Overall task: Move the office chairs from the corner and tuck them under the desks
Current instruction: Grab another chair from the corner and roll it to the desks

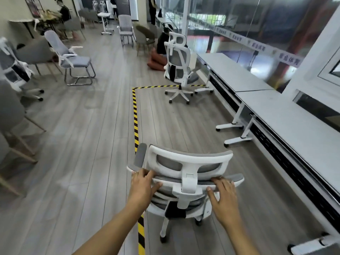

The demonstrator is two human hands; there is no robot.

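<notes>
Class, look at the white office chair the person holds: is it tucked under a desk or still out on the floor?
Out. The chair stands on open floor beside the striped tape, apart from the desks, with both hands on its backrest top.

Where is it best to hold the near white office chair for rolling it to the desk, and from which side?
Hold the near office chair from behind, at the top edge of its backrest, one hand on each side of the headrest post, as the left hand and right hand do. The backrest faces the person, and its bar is wide.
</notes>
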